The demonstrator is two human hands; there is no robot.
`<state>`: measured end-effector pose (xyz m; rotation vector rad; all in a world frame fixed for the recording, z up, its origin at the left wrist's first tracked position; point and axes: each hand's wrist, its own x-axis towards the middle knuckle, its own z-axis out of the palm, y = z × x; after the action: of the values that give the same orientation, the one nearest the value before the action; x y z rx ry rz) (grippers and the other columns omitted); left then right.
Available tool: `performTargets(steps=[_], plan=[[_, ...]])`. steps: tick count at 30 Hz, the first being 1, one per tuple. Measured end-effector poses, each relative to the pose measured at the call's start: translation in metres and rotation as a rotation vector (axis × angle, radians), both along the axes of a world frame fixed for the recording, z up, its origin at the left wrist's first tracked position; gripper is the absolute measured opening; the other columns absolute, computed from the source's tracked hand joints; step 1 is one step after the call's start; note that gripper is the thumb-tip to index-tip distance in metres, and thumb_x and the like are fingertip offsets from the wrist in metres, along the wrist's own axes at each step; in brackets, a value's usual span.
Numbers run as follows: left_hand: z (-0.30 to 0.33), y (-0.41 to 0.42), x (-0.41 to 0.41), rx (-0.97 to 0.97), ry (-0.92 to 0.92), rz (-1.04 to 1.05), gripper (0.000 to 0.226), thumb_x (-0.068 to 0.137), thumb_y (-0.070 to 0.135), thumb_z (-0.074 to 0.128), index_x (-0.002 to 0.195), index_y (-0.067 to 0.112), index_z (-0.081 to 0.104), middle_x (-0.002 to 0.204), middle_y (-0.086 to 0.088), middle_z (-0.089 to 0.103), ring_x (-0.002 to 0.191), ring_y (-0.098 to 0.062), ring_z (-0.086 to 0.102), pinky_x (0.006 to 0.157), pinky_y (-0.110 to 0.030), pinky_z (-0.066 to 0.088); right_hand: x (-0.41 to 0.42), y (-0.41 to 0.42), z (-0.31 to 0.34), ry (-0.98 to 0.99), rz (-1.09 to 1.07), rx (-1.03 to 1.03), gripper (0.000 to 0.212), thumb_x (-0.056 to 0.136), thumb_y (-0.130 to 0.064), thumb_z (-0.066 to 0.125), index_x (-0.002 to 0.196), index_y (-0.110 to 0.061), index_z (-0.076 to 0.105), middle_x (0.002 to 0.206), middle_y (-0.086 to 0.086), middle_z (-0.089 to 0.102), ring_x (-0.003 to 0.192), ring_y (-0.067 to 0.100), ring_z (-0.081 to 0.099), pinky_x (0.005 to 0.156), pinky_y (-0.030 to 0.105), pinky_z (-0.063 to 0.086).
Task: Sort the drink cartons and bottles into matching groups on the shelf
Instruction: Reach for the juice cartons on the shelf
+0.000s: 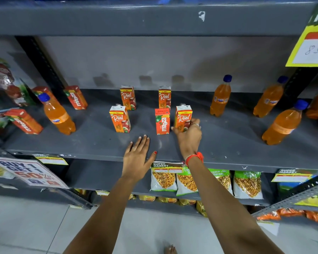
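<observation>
My right hand (188, 133) is wrapped around the lower right side of a Real apple carton (182, 118), fingers curled on its side and thumb at the front; the carton stands upright on the grey shelf (218, 143), long axis vertical, printed face toward me. Just to its left, near but apart as far as I can tell, stands a Maaza carton (162, 121), also upright, its name running up the front. My left hand (137, 158) lies flat and spread wide on the shelf's front edge, palm down, holding nothing. Three more Real cartons stand upright in the middle of the shelf: one front left (120, 119), one behind it (128, 98), and one at the back behind the Maaza (164, 97). At the left end, a Fanta bottle (57, 114) stands with its blue cap leaning left in this wide view, with one Maaza carton (76, 97) behind it and another (24, 121) to its left. On the right side, well apart from the cartons, stand three more Fanta bottles: one nearest the middle (221, 97), one farther right at the back (269, 98), and one at the front right (284, 123), caps up. Snack packets (163, 180) line the shelf below.
</observation>
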<state>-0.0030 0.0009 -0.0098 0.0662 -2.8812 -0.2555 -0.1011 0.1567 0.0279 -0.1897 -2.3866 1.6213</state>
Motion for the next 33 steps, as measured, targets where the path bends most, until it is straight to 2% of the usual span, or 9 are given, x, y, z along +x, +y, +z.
performTargets(steps=[3, 7, 10, 12, 15, 23, 26, 30, 33], plan=[[0.000, 0.000, 0.001, 0.006, -0.004, -0.011, 0.059, 0.092, 0.048, 0.031, 0.139, 0.014, 0.028, 0.149, -0.004, 0.033, 0.139, -0.018, 0.025, 0.115, -0.040, 0.016, 0.002, -0.006, -0.002, 0.002, 0.013, 0.014, 0.056, 0.068, -0.023, 0.082, 0.109, -0.013, 0.044, 0.114, 0.013, 0.064, 0.105, 0.028, 0.063, 0.089, 0.037, 0.052], [-0.001, -0.001, 0.000, -0.005, 0.000, -0.002, 0.059, 0.091, 0.049, 0.030, 0.139, 0.014, 0.030, 0.148, -0.004, 0.035, 0.138, -0.018, 0.027, 0.114, -0.040, 0.018, 0.006, -0.004, -0.002, 0.014, 0.037, -0.040, 0.060, 0.069, -0.018, 0.081, 0.116, -0.011, 0.045, 0.118, 0.013, 0.062, 0.110, 0.026, 0.060, 0.089, 0.032, 0.048], [0.000, 0.000, 0.000, -0.014, 0.023, 0.004, 0.059, 0.090, 0.049, 0.030, 0.136, 0.013, 0.035, 0.145, -0.006, 0.041, 0.135, -0.020, 0.034, 0.112, -0.041, 0.023, 0.021, -0.007, -0.003, 0.095, -0.050, -0.017, 0.063, 0.071, -0.013, 0.077, 0.124, -0.008, 0.044, 0.125, 0.015, 0.051, 0.119, 0.026, 0.049, 0.098, 0.034, 0.043], [0.000, 0.000, -0.001, -0.017, 0.033, 0.007, 0.058, 0.090, 0.049, 0.032, 0.134, 0.012, 0.038, 0.143, -0.007, 0.044, 0.133, -0.021, 0.037, 0.111, -0.041, 0.025, 0.032, -0.014, -0.004, 0.176, -0.065, 0.012, 0.054, 0.074, -0.013, 0.073, 0.120, -0.007, 0.046, 0.121, 0.015, 0.052, 0.115, 0.027, 0.049, 0.097, 0.035, 0.044], [-0.001, 0.001, 0.000, 0.003, 0.044, 0.005, 0.057, 0.090, 0.047, 0.034, 0.134, 0.011, 0.039, 0.142, -0.007, 0.044, 0.133, -0.021, 0.038, 0.111, -0.041, 0.025, 0.041, -0.029, 0.000, 0.169, 0.076, 0.010, 0.051, 0.077, -0.015, 0.071, 0.121, -0.008, 0.047, 0.120, 0.013, 0.057, 0.111, 0.026, 0.055, 0.095, 0.033, 0.046], [0.001, -0.013, 0.006, 0.050, 0.011, -0.042, 0.061, 0.090, 0.048, 0.030, 0.138, 0.010, 0.031, 0.148, -0.008, 0.036, 0.139, -0.018, 0.026, 0.116, -0.037, 0.016, 0.040, -0.058, -0.001, 0.042, 0.146, 0.189, 0.078, 0.083, -0.026, 0.067, 0.142, -0.005, 0.022, 0.143, 0.019, 0.043, 0.127, 0.035, 0.046, 0.102, 0.040, 0.044], [0.001, -0.025, 0.014, 0.031, -0.018, -0.024, 0.063, 0.090, 0.050, 0.028, 0.140, 0.012, 0.028, 0.150, -0.005, 0.032, 0.140, -0.017, 0.022, 0.116, -0.038, 0.013, 0.034, -0.066, 0.000, 0.031, 0.093, 0.184, 0.073, 0.082, -0.026, 0.068, 0.139, -0.004, 0.026, 0.138, 0.018, 0.046, 0.124, 0.036, 0.048, 0.099, 0.044, 0.047], [-0.001, -0.061, 0.028, 0.024, -0.039, 0.042, 0.060, 0.092, 0.049, 0.030, 0.141, 0.015, 0.024, 0.152, -0.002, 0.025, 0.142, -0.016, 0.015, 0.116, -0.037, 0.004, 0.031, -0.075, 0.000, 0.052, -0.014, 0.160, 0.055, 0.083, -0.020, 0.065, 0.128, -0.010, 0.035, 0.121, 0.019, 0.058, 0.108, 0.041, 0.058, 0.084, 0.045, 0.051], [0.000, -0.093, 0.043, 0.018, -0.035, 0.087, 0.063, 0.091, 0.054, 0.021, 0.141, 0.016, 0.023, 0.152, -0.002, 0.027, 0.142, -0.019, 0.016, 0.116, -0.038, 0.003, 0.036, -0.080, -0.002, 0.038, -0.069, 0.138, 0.052, 0.081, -0.022, 0.066, 0.125, -0.012, 0.039, 0.117, 0.018, 0.061, 0.103, 0.041, 0.060, 0.084, 0.045, 0.050]])
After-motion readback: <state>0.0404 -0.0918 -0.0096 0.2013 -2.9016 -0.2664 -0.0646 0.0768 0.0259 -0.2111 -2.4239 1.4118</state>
